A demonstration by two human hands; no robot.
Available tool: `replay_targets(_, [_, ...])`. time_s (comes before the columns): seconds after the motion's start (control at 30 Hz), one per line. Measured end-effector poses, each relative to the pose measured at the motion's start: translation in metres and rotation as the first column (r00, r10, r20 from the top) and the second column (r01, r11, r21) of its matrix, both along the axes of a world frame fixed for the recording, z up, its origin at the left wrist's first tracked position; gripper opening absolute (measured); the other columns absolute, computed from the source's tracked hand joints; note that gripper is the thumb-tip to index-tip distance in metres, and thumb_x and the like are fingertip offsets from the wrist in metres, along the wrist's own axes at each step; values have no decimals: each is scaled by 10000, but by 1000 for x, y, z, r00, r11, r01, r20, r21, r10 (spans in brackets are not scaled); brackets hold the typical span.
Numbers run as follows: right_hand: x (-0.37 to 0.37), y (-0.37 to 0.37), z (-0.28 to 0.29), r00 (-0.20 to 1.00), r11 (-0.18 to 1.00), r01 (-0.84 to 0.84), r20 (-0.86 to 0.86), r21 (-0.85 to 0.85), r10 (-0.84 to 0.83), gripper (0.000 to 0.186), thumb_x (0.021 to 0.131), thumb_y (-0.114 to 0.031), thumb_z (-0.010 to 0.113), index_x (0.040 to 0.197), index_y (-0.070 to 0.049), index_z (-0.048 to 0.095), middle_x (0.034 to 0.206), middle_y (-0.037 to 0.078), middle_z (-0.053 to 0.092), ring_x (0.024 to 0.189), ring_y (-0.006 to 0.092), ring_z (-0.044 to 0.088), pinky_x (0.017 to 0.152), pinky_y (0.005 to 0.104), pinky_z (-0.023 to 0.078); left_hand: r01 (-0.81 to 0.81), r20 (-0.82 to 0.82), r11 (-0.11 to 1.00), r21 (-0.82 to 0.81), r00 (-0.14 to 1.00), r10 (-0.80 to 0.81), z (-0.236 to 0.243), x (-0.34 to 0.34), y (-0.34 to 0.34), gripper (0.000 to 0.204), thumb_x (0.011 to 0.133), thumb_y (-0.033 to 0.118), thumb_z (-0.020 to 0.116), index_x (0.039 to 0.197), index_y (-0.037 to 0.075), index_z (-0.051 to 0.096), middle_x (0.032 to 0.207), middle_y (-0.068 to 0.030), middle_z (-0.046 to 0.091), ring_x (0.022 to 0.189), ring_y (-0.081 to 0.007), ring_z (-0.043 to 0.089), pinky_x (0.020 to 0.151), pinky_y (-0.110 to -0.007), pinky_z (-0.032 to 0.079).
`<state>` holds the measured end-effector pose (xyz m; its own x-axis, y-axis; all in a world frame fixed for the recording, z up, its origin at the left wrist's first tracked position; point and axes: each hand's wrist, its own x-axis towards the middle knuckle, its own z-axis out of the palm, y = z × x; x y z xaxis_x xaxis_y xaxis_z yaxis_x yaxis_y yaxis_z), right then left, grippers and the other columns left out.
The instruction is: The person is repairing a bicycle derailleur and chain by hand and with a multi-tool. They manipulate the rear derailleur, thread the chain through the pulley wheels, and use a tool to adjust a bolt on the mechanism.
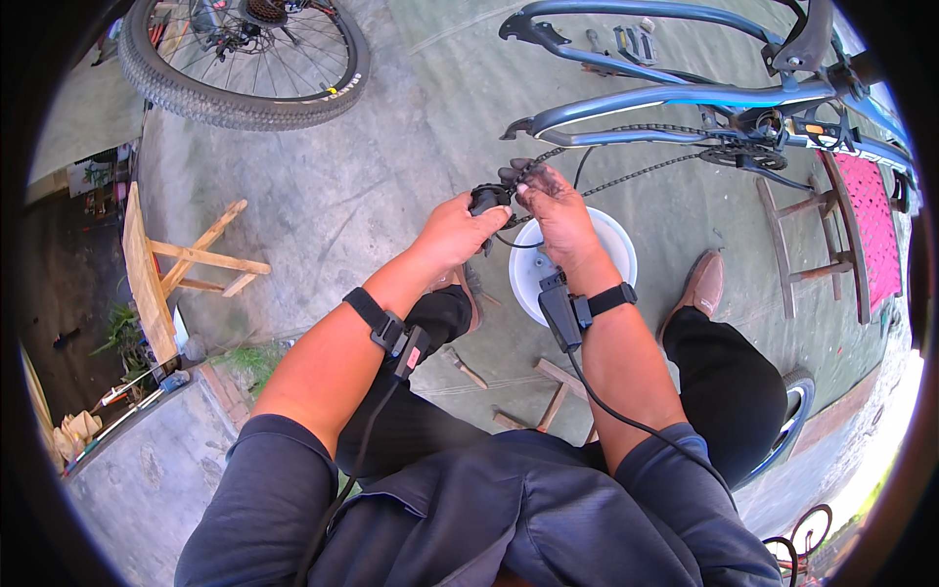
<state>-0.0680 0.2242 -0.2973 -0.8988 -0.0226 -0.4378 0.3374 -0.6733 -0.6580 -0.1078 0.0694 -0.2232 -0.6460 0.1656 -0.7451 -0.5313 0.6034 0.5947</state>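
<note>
My left hand (452,230) is closed around a black rear derailleur (487,202), its thumb pressed along the near side. Close beside it, my right hand (559,210) pinches the bicycle chain (626,183) by the derailleur, its fingertips dark with grease. From there the chain stretches right to the crankset (748,155) on a blue-grey bicycle frame (626,98). The frame has no rear wheel between its dropouts. A thin black cable loops near my fingers. Below my right hand stands a white bucket (626,245), partly hidden by my wrist.
A bicycle wheel (245,112) lies at the upper left. Wooden stools stand left (161,264) and right (792,235), the right one beside a pink perforated sheet (866,215). A pedal (636,44) and a wood-handled tool (468,370) lie on the floor.
</note>
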Motion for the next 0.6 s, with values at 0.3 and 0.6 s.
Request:
replay_targets(0.3, [2,18,3,998,998,-59,-15,31,59,416,895,67,481,1293,-1,579,1244,84,632,1154,157,560,1013,294,405,287,-126,911,-296,934,-335,-4,-10,20,578,751,483,659,994,-41,630,830,-195,681,791,-315,680,705,-388,521])
replay_targets(0.6, [5,24,-5,991,964,-119,-23,236,128,384,906,42,548,1285,-2,593,1197,73,641,1090,152,588,961,286,450,387,-116,810,-440,870,-479,-3,-10,45,633,747,530,630,979,-60,622,839,-211,690,786,-351,693,705,-417,542])
